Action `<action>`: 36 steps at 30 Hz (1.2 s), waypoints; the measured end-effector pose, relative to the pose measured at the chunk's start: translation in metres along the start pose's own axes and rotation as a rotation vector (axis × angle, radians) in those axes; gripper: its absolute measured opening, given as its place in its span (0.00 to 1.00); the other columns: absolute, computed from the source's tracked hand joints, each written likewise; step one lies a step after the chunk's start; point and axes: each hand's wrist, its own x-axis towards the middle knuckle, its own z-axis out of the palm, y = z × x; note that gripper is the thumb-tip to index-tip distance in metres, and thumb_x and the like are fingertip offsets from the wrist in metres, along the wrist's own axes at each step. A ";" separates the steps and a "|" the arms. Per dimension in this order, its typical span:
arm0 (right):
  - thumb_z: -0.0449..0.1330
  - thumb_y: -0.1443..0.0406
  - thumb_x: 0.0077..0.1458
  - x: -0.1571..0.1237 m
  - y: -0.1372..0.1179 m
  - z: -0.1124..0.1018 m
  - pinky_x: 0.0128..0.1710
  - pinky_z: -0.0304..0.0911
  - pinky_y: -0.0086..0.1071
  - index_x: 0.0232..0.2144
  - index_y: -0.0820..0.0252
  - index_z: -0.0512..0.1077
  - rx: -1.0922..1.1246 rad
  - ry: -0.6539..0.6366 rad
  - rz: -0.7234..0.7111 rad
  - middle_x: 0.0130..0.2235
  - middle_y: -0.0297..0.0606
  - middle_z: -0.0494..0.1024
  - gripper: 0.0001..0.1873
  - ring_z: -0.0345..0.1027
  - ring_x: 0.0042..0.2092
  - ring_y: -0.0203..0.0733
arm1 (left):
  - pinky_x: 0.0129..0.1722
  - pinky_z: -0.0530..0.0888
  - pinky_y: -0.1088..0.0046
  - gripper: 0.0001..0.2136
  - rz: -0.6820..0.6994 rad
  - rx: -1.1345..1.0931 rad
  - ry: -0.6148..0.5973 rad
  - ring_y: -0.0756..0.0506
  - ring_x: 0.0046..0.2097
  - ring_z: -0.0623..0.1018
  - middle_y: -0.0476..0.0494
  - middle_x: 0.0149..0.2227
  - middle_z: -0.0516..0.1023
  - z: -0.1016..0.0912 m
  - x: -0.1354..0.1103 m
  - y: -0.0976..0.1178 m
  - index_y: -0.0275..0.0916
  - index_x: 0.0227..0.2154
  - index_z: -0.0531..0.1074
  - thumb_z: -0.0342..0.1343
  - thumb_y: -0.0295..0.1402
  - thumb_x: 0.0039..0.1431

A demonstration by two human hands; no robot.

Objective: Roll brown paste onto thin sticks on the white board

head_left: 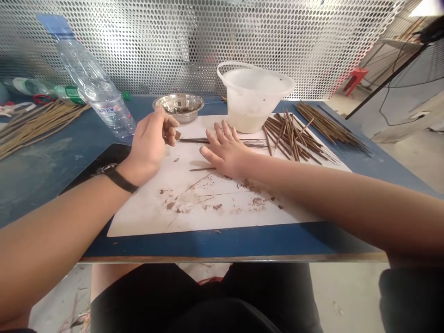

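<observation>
My left hand (152, 141) hovers over the white board (222, 203) with its fingers curled in a pinch around a small brown lump that I cannot name for sure. My right hand (225, 150) lies flat and open on the board, palm down, pressing on a thin dark stick (194, 140) that runs left to right under the fingers. A second short stick (203, 169) lies just below that hand. Brown smears and crumbs mark the board in front of both hands.
A pile of brown coated sticks (294, 136) lies right of the board. A white plastic tub (255, 95) and a small metal bowl (178, 105) stand behind it. A water bottle (95, 85) leans at the left, with bare sticks (38, 122) beyond. Perforated metal screen behind.
</observation>
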 end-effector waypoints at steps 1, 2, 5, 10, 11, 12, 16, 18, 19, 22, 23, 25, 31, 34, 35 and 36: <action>0.33 0.27 0.67 0.007 0.003 -0.004 0.79 0.22 0.74 0.84 0.67 0.44 -0.007 0.005 0.013 0.85 0.52 0.39 0.63 0.16 0.83 0.75 | 0.32 0.67 0.56 0.26 0.007 0.002 0.000 0.36 0.34 0.80 0.43 0.22 0.71 -0.001 0.000 -0.001 0.53 0.27 0.75 0.55 0.70 0.61; 0.32 0.28 0.67 0.014 0.006 -0.008 0.79 0.23 0.74 0.83 0.69 0.45 -0.009 0.016 0.019 0.85 0.53 0.40 0.64 0.17 0.83 0.75 | 0.32 0.67 0.56 0.26 0.012 0.001 0.003 0.36 0.33 0.80 0.43 0.22 0.71 -0.001 0.001 -0.002 0.53 0.27 0.75 0.55 0.70 0.61; 0.31 0.29 0.69 0.032 0.021 -0.019 0.80 0.26 0.73 0.83 0.67 0.47 -0.002 0.048 -0.018 0.85 0.51 0.43 0.61 0.21 0.84 0.74 | 0.32 0.67 0.56 0.25 0.011 -0.017 0.012 0.37 0.32 0.79 0.43 0.23 0.72 -0.001 0.001 -0.002 0.52 0.27 0.75 0.57 0.67 0.63; 0.32 0.31 0.70 0.021 0.032 -0.016 0.79 0.26 0.74 0.83 0.67 0.45 -0.034 0.016 -0.072 0.85 0.51 0.39 0.59 0.21 0.83 0.75 | 0.30 0.68 0.60 0.29 -0.024 -0.047 0.057 0.45 0.27 0.73 0.45 0.24 0.71 0.003 0.001 0.001 0.48 0.24 0.75 0.55 0.69 0.64; 0.32 0.31 0.70 0.013 0.031 -0.013 0.79 0.26 0.74 0.84 0.67 0.44 -0.040 0.010 -0.075 0.85 0.52 0.38 0.59 0.20 0.83 0.75 | 0.29 0.68 0.61 0.31 -0.026 -0.057 0.062 0.46 0.26 0.72 0.46 0.24 0.71 0.004 0.001 0.001 0.47 0.24 0.75 0.55 0.70 0.64; 0.32 0.32 0.71 0.006 0.030 -0.010 0.79 0.26 0.74 0.84 0.68 0.43 -0.046 0.007 -0.076 0.85 0.52 0.37 0.58 0.19 0.83 0.74 | 0.29 0.68 0.61 0.31 -0.025 -0.067 0.065 0.47 0.26 0.71 0.47 0.24 0.70 0.005 0.001 0.001 0.47 0.24 0.75 0.55 0.70 0.64; 0.33 0.32 0.71 -0.010 0.026 -0.002 0.80 0.25 0.72 0.84 0.67 0.41 -0.060 -0.010 -0.085 0.85 0.50 0.33 0.58 0.16 0.83 0.73 | 0.28 0.67 0.62 0.32 -0.023 -0.109 0.064 0.48 0.25 0.71 0.47 0.24 0.70 0.007 0.001 0.002 0.46 0.24 0.76 0.58 0.71 0.61; 0.33 0.32 0.71 -0.004 0.028 -0.002 0.79 0.24 0.73 0.84 0.65 0.40 -0.055 -0.016 -0.096 0.85 0.48 0.31 0.57 0.15 0.83 0.73 | 0.28 0.67 0.62 0.32 -0.025 -0.116 0.068 0.48 0.25 0.70 0.47 0.23 0.70 0.008 0.000 0.002 0.46 0.23 0.76 0.60 0.72 0.59; 0.32 0.32 0.71 0.002 0.031 -0.003 0.79 0.24 0.74 0.84 0.65 0.40 -0.048 -0.019 -0.096 0.85 0.48 0.31 0.57 0.15 0.83 0.73 | 0.28 0.67 0.62 0.32 -0.024 -0.115 0.069 0.48 0.25 0.70 0.47 0.23 0.70 0.008 0.000 0.002 0.46 0.23 0.76 0.60 0.72 0.58; 0.31 0.32 0.71 0.015 0.035 -0.006 0.79 0.24 0.74 0.84 0.64 0.39 -0.028 -0.021 -0.090 0.85 0.48 0.29 0.57 0.15 0.83 0.73 | 0.27 0.67 0.62 0.32 -0.019 -0.108 0.065 0.48 0.25 0.70 0.47 0.23 0.70 0.008 0.000 0.002 0.46 0.23 0.76 0.59 0.72 0.58; 0.31 0.32 0.72 0.015 0.035 -0.006 0.79 0.24 0.74 0.84 0.64 0.39 -0.022 -0.018 -0.094 0.85 0.48 0.30 0.56 0.15 0.83 0.72 | 0.27 0.67 0.63 0.32 -0.014 -0.109 0.061 0.48 0.25 0.70 0.47 0.23 0.69 0.007 0.000 0.002 0.45 0.24 0.76 0.59 0.72 0.59; 0.31 0.33 0.72 0.009 0.033 -0.005 0.79 0.24 0.73 0.84 0.63 0.41 -0.016 -0.016 -0.110 0.85 0.48 0.32 0.56 0.15 0.83 0.71 | 0.27 0.67 0.63 0.32 -0.006 -0.113 0.051 0.48 0.25 0.71 0.47 0.24 0.70 0.007 0.000 0.000 0.45 0.25 0.76 0.59 0.72 0.60; 0.31 0.33 0.72 -0.011 0.025 -0.010 0.79 0.27 0.75 0.84 0.61 0.44 -0.023 -0.023 -0.119 0.85 0.47 0.36 0.54 0.18 0.83 0.72 | 0.28 0.68 0.63 0.33 -0.001 -0.093 0.040 0.49 0.25 0.71 0.48 0.24 0.71 0.005 0.000 -0.001 0.43 0.26 0.76 0.54 0.70 0.67; 0.28 0.35 0.73 -0.008 0.024 -0.021 0.80 0.29 0.74 0.84 0.65 0.43 -0.017 0.015 -0.075 0.85 0.50 0.38 0.55 0.21 0.84 0.73 | 0.28 0.69 0.64 0.33 -0.020 -0.073 0.048 0.49 0.25 0.70 0.48 0.24 0.70 0.005 0.000 0.002 0.43 0.26 0.75 0.50 0.68 0.72; 0.27 0.35 0.73 -0.010 0.022 -0.024 0.80 0.30 0.74 0.84 0.64 0.42 -0.014 0.025 -0.065 0.85 0.50 0.39 0.54 0.22 0.84 0.72 | 0.28 0.68 0.63 0.33 -0.029 -0.066 0.053 0.50 0.25 0.70 0.48 0.24 0.70 0.006 0.000 0.003 0.42 0.26 0.75 0.50 0.67 0.73; 0.26 0.36 0.73 -0.013 0.020 -0.024 0.80 0.30 0.73 0.84 0.64 0.42 -0.015 0.029 -0.059 0.85 0.49 0.39 0.54 0.22 0.84 0.72 | 0.28 0.68 0.63 0.33 -0.034 -0.058 0.053 0.50 0.25 0.70 0.48 0.24 0.70 0.007 0.000 0.004 0.42 0.26 0.74 0.49 0.66 0.73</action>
